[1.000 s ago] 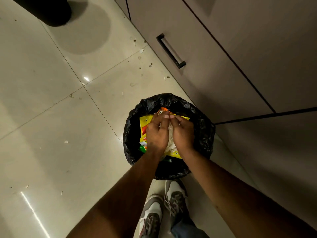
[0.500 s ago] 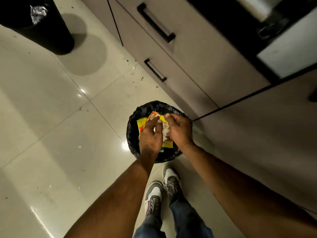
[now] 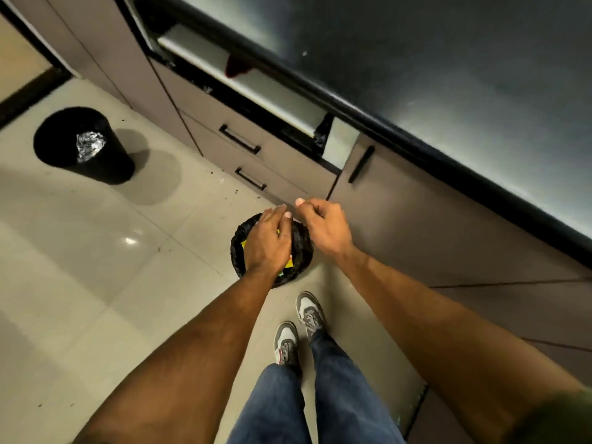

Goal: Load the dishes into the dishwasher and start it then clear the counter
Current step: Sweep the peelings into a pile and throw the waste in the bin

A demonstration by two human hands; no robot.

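My left hand point(image 3: 267, 241) hovers over the small bin point(image 3: 237, 248) lined with a black bag, fingers relaxed and holding nothing. My right hand point(image 3: 326, 230) hangs beside it, loosely curled, near the drawers point(image 3: 288, 161). Yellow wrappers point(image 3: 244, 244) lie in the bin. A second black bin point(image 3: 105, 165) holding crumpled foil point(image 3: 89, 145) stands well apart on the tiled floor point(image 3: 80, 267).

A single wide-angle camera sits on the person's head and looks steeply down and forward. It takes in both forearms reaching out from the bottom edge, the jeans and shoes point(image 3: 298, 328) directly below, and the tiled floor point(image 3: 80, 283) well beneath. The cabinet fronts point(image 3: 416, 225) and the dark counter point(image 3: 464, 75) run diagonally across the upper right, tilted by the head's lean. Edges bend, probably from lens distortion. No second view shares the scene.
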